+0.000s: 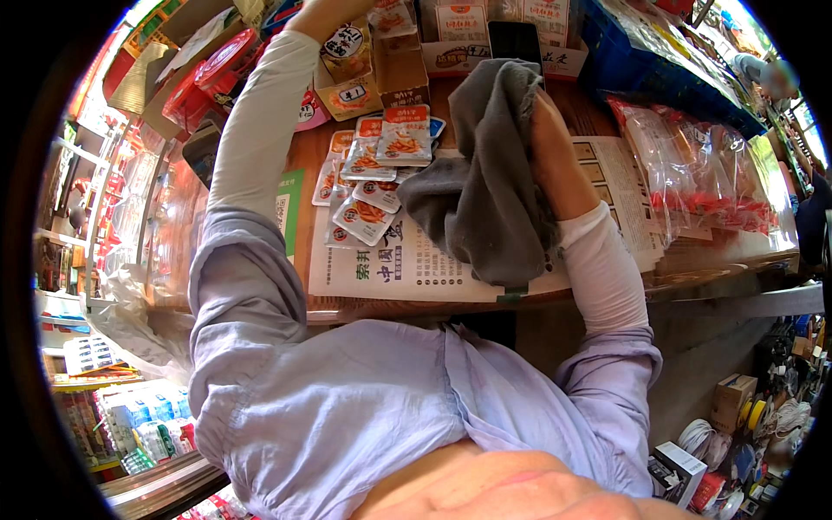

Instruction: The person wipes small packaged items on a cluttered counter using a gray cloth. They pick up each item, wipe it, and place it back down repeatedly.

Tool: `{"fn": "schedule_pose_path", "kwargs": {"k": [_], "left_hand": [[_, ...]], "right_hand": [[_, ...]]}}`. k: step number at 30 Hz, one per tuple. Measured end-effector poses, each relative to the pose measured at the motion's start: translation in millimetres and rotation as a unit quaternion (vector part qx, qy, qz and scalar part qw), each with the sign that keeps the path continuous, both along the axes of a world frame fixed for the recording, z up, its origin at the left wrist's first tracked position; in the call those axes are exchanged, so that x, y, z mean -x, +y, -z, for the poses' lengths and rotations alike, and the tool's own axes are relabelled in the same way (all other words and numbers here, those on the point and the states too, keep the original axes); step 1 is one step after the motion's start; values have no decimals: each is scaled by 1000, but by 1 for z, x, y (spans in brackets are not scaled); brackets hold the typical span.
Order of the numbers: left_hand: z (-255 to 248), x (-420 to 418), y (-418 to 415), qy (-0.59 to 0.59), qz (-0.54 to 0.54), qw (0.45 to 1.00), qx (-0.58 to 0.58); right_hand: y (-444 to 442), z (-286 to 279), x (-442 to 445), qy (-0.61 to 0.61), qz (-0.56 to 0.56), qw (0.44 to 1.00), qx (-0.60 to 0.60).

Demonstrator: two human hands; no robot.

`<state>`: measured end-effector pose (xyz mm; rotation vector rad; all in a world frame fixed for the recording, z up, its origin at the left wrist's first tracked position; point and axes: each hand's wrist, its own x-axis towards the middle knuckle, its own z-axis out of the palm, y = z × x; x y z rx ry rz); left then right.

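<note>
My right hand grips a dark grey cloth, whose folds cover most of the fingers. The cloth hangs down over a printed paper sheet on the wooden table. To its left lies a loose pile of small snack sachets, some overlapping. My left hand reaches to the top edge of the view, where its fingers are cut off. Just below and right of it stand a yellow snack carton and an open brown carton. A black smartphone rests upright behind the cloth.
Red lidded tubs stand at the left beside my forearm. A blue crate holding packets is at the back right, with clear plastic packages before it. A green card with a printed code lies by my left sleeve.
</note>
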<state>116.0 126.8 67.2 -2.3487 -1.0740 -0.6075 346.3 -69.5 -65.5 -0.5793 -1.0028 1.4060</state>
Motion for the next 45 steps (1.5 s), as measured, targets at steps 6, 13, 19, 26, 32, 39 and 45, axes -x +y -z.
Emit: {"fn": "schedule_pose_path", "kwargs": {"k": [6, 13, 19, 26, 32, 39, 45], "left_hand": [[-39, -4, -79, -129, 151, 969, 146], [-41, -19, -121, -99, 181, 939, 274], [-2, -13, -87, -288, 297, 668, 619], [54, -22, -82, -338, 242, 538, 734], [30, -16, -98, -440, 276, 437, 735], [47, 3, -64, -415, 267, 522, 696], [62, 13, -44, -391, 259, 543, 696]], "right_hand": [[-7, -7, 17, 63, 7, 998, 26], [-6, -6, 17, 54, 89, 995, 7], [-17, -14, 18, 127, 48, 989, -56], [-21, -14, 16, 139, -21, 988, -58], [-15, -10, 15, 111, 51, 992, -35], [-12, -10, 19, 42, 47, 996, -55], [-10, -9, 19, 42, 40, 994, -88]]}}
